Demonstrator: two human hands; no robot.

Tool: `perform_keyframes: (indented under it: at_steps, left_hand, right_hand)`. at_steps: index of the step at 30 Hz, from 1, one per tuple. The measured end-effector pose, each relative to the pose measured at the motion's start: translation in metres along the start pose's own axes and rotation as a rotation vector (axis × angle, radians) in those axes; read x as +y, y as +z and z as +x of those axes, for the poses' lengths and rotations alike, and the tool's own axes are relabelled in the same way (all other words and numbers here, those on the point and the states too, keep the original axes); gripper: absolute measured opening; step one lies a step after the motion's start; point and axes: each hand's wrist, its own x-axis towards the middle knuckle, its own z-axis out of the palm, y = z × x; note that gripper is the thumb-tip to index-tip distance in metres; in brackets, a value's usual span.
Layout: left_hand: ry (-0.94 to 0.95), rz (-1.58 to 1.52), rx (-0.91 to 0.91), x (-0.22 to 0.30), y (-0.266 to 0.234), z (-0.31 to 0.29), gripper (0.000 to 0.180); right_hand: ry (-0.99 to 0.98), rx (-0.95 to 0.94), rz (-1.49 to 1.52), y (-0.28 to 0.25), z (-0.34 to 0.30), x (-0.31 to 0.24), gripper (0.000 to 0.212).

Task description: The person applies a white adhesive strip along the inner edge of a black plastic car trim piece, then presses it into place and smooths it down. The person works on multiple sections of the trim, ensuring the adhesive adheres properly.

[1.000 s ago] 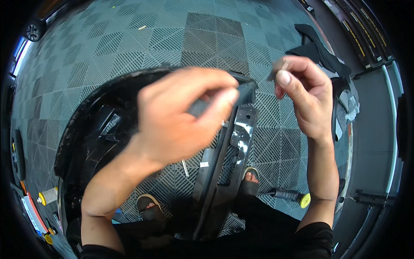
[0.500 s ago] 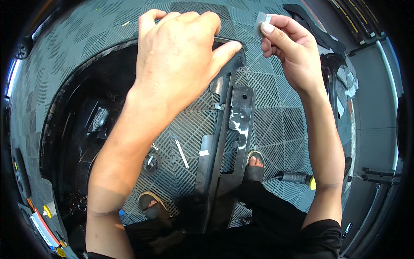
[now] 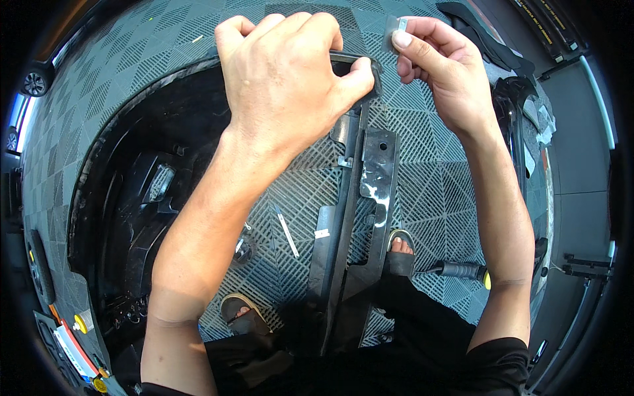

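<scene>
My left hand [image 3: 281, 79] is closed over the far top edge of a large black curved car bumper [image 3: 99, 155], its fingertips hidden behind that edge and its thumb bent at the corner. At the upper right, my right hand [image 3: 449, 69] pinches a small thin see-through piece [image 3: 391, 33] with a pale strip between thumb and fingers; its exact kind is unclear. The piece is held up beside the bumper's corner, apart from it. A long black bracket-like rail [image 3: 376, 185] with a hole and shiny patches runs down toward my lap.
A slim white-and-clear stick [image 3: 288, 234] lies on the grey tiled grid floor [image 3: 436, 171]. Near my sandalled foot [image 3: 400, 254] is a black-handled tool [image 3: 459, 270] with a yellow end. Other black parts [image 3: 512, 105] stand at the right; a wheel [image 3: 36, 82] shows far left.
My left thumb has bent in more at the corner of the bumper. The whole view has shifted slightly, so floor things appear further right. My right hand still pinches the thin piece.
</scene>
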Motion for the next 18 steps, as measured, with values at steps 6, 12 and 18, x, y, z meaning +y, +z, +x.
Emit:
perform_keyframes:
  at_steps: [6,12,18]
  left_hand:
    - [0.001,-0.013,0.01,0.001,0.001,-0.001,0.028]
    - [0.068,0.015,-0.027,-0.003,-0.002,-0.004,0.029]
    - [0.033,0.077,-0.063,0.0,-0.002,-0.001,0.031]
  right_hand:
    - [-0.021,0.04,-0.063,0.016,-0.004,-0.041,0.017]
    - [0.085,0.055,-0.151,0.011,-0.002,-0.046,0.02]
    - [0.079,0.048,-0.117,0.007,-0.002,-0.043,0.02]
